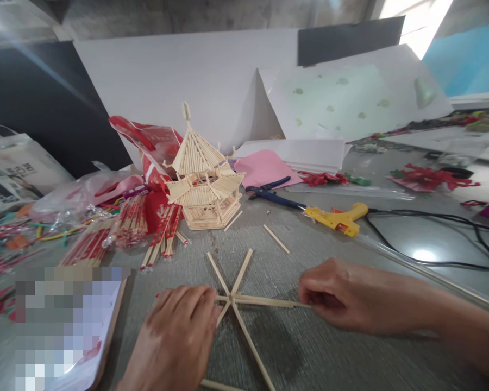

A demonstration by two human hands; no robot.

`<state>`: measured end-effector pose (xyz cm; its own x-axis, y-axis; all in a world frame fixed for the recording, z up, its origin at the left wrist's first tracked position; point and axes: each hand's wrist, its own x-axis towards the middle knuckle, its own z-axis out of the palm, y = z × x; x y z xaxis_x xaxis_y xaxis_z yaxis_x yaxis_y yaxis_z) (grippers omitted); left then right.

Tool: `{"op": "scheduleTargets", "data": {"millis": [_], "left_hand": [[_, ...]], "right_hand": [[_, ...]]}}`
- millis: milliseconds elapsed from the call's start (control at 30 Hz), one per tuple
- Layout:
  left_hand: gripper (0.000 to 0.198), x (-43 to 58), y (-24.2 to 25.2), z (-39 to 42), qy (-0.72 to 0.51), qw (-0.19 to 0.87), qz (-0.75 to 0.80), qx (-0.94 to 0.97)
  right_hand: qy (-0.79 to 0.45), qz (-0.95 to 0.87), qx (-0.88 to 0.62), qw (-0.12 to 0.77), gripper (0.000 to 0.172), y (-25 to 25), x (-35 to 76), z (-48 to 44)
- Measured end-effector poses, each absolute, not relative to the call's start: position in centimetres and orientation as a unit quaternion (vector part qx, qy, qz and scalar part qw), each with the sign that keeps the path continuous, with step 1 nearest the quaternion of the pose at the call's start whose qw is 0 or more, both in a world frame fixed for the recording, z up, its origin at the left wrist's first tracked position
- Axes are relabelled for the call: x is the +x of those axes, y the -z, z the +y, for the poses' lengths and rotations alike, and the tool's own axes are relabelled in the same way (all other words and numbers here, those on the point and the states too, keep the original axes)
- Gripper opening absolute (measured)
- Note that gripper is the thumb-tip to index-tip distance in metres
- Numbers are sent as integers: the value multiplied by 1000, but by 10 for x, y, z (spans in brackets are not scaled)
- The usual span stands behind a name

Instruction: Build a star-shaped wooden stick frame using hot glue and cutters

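Note:
On the grey tabletop lies a star of thin wooden sticks (243,327), its several arms meeting at one centre. My left hand (177,331) rests over the left-hand arms, fingers bent and close together around them; the stick ends beneath it are hidden. At the right, my right hand (330,293) pinches the outer end of a thin wooden stick (299,304), which lies along the star's right arm. Behind the star stands a small pagoda model (206,179) built of similar sticks. A loose stick (276,239) lies between the pagoda and my right hand.
A yellow glue gun (342,219) with a black cord lies beyond my right hand, beside dark blue pliers (275,194). Red-wrapped chopstick bundles (128,222) are at the left. A blurred-out flat device or board (106,331) lies near my left hand.

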<state>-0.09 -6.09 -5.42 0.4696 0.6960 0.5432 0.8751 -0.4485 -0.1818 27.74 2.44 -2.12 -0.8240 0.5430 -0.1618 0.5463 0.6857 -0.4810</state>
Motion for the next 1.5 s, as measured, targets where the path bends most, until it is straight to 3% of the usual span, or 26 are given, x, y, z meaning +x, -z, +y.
{"op": "scheduleTargets", "data": {"millis": [333,667,1000,1500], "left_hand": [[32,3,72,-69,170,158,-469,-852],[34,1,70,-59,169,158,-471,-851],[39,1,75,-55,179,61,-484,-854],[34,-2,70,-50,207,60,-477,-852]], "right_hand": [[257,927,274,10,18,25,276,25],[232,938,258,8,16,28,278,27],[200,953,229,-4,14,34,281,28],[190,958,212,-39,15,44,283,29]]}}
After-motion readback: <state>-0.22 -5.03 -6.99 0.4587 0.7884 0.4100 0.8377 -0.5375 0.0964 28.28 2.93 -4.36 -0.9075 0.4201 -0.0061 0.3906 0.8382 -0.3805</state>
